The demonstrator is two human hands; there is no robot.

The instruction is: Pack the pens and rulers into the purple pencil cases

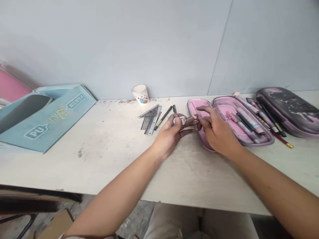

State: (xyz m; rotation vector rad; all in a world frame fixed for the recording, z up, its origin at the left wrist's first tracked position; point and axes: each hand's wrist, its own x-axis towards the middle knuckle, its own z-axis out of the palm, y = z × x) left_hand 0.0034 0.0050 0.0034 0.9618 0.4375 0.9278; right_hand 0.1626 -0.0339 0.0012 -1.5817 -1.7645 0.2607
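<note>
- Left hand (169,134): narrow grip, thumb and fingers closed around a small white block (180,120), its exact kind hidden by the fingers.
- Right hand (217,131): narrow pinch on a short pencil (194,117), index finger raised and extended above it.
- Pencil position: held between the two hands, sharpened tip aimed left, just beside the white block; contact not determinable.
- Both hands: above the desk (99,159), right of its middle and nearer the far edge than the near edge.
- Directly under the right hand: open pink pencil case (195,108), both halves lying flat, with pens and markers (246,121) in the right half.
- Beyond the case, toward the right end: dark marbled pouch (289,109), lying close against the far edge.
- Near the right end: red pencil with a gold end (281,139), lying on the desk just below the pouch.
- Left of the left hand: metal rulers (151,119) and a black pen (163,118), lying flat near the far edge.
- At the far edge: printed paper cup (140,94), upright.
- At the left end: flattened blue printed cardboard box (47,116), tilted across the corner.
</note>
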